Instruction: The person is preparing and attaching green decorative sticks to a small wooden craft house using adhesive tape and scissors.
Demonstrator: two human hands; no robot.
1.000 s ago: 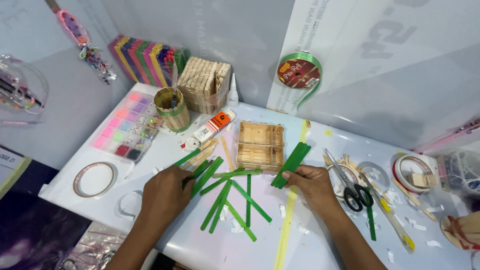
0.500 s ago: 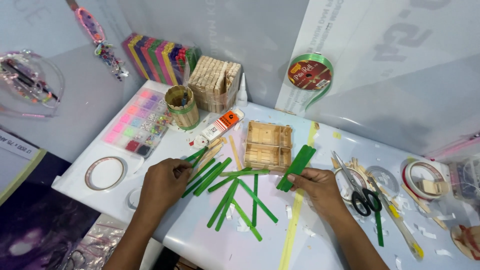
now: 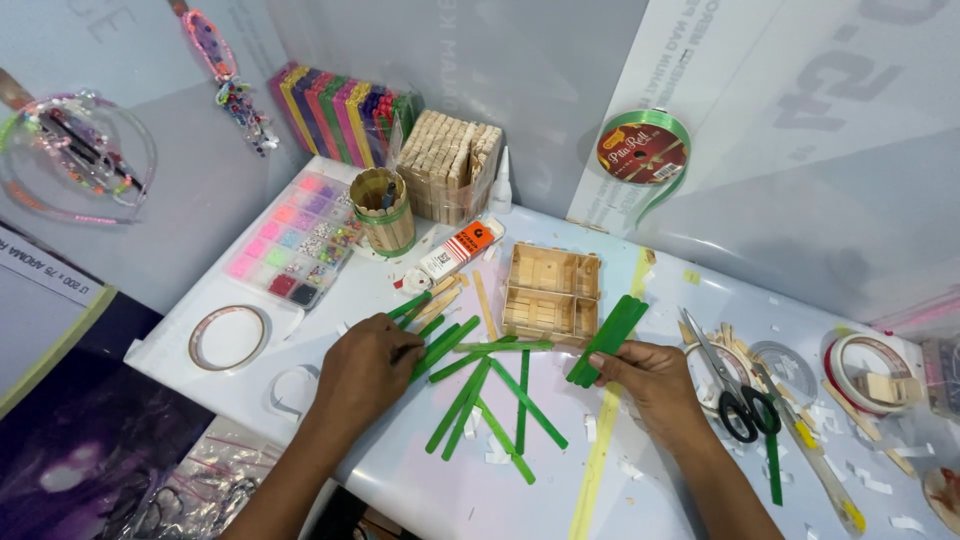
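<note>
The right hand (image 3: 650,375) is closed around a bundle of green sticks (image 3: 607,340), held slanting up toward one o'clock just above the desk (image 3: 520,500). The left hand (image 3: 365,365) lies palm down, fingers curled onto the nearest of the loose green sticks (image 3: 480,395), pinching one at its three o'clock side. Those loose sticks are scattered flat on the desk between the two hands, some crossing each other.

At twelve o'clock from the scatter sits a small wooden stick box (image 3: 552,293), touching the tip of the held bundle's near side. At ten o'clock of it lies a glue tube (image 3: 452,252), and past that a stick-built cup (image 3: 384,212) and a bead organiser (image 3: 295,240). At three o'clock of the right hand lie black scissors (image 3: 735,395).
</note>
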